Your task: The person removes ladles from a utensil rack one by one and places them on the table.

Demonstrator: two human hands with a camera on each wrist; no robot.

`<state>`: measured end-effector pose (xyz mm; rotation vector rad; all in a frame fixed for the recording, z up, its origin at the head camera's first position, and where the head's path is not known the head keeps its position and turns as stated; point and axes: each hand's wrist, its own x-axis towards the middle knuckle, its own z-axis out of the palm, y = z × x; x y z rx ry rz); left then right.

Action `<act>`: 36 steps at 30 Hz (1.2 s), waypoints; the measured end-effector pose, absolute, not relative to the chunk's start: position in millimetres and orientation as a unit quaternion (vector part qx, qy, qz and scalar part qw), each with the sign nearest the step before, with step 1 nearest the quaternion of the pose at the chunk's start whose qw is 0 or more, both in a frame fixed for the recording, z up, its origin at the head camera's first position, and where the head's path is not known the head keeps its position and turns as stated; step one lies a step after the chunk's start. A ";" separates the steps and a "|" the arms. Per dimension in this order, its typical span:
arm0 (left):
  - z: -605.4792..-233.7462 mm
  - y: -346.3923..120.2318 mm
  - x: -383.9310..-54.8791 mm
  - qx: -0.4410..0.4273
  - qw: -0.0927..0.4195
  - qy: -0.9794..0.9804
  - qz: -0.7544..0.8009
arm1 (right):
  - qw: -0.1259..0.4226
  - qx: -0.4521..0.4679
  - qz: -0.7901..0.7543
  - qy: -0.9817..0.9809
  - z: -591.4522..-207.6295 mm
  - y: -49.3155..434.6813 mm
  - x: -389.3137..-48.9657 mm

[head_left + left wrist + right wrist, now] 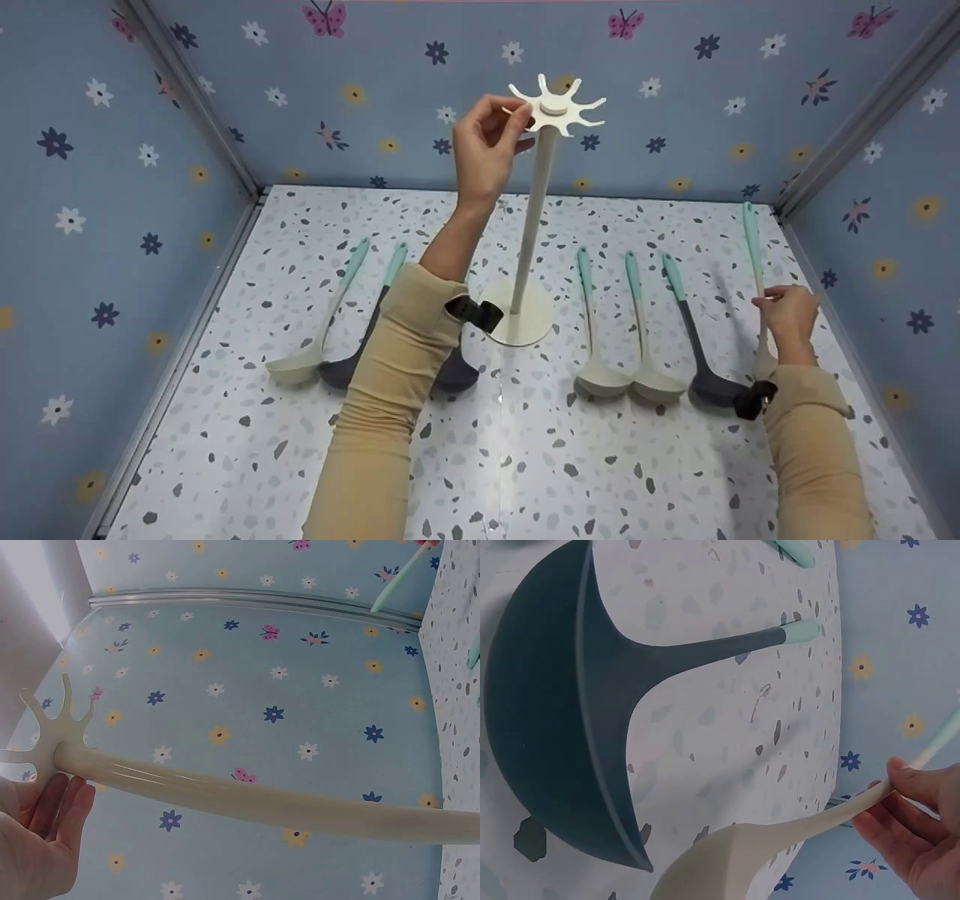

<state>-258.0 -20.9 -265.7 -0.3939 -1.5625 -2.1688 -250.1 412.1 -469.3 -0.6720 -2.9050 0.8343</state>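
My left hand (486, 150) pinches one prong of the cream hook disc on top of a utensil stand (534, 202), and its fingers curl under the disc in the left wrist view. The stand is upright on its round base (536, 319). At the right, my right hand (789, 311) grips the cream shaft of a ladle (753, 240) with a mint handle. In the right wrist view, thumb and fingers pinch that shaft (840, 814), and the ladle's bowl is partly cut off. Beside it lies a dark ladle (694, 337) with a mint handle.
Two cream ladles (600, 375) (655, 382) lie right of the stand. Left of it lie another cream ladle (300, 366) and two dark ladles (339, 371) (456, 375), partly hidden by my left arm. Flower-patterned panels (420, 97) enclose the speckled table (510, 465) at back and sides.
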 end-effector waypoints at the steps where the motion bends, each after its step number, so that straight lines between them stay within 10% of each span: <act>1: -265.7 -21.0 -257.9 -0.141 0.217 -0.565 -0.784 | 0.019 -0.221 0.266 -0.938 -471.0 413.1 -249.7; 36: -266.4 -20.9 -257.6 -0.143 0.216 -0.564 -0.784 | -0.036 -0.175 0.218 -0.959 -508.8 414.0 -250.5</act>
